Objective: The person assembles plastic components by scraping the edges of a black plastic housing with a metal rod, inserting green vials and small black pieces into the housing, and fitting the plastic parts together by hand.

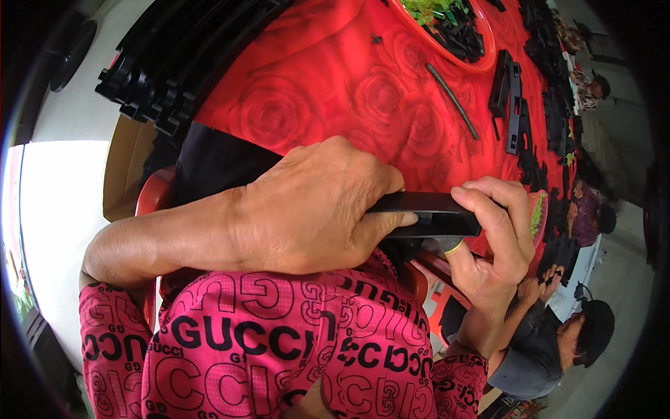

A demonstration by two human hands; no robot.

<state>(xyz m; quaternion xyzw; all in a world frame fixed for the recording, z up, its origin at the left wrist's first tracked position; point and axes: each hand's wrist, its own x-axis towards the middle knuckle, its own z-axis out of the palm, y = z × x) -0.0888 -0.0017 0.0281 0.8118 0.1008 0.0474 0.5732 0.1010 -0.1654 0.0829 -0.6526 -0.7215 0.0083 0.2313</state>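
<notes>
Both hands meet over my lap, at the near edge of the table, around one black rectangular plastic piece [426, 209]. My left hand [314, 209] comes in from the left and pinches the piece's left end, its thumb lying along the side that faces me. At the other end, my right hand [499, 230] grips with its fingers over the top corner. The right thumb is below, with a grey cover [447, 244] and a yellow band on it. The piece lies roughly level between the hands. What the curled left fingers do behind it is hidden.
A red rose-patterned cloth [269, 112] covers the table. Long curved black parts [188, 63] are stacked far left. A red basin [488, 59] holds green and black bits, near a dark rod [452, 101] and black plastic strips [515, 108]. Another person [537, 349] sits at right.
</notes>
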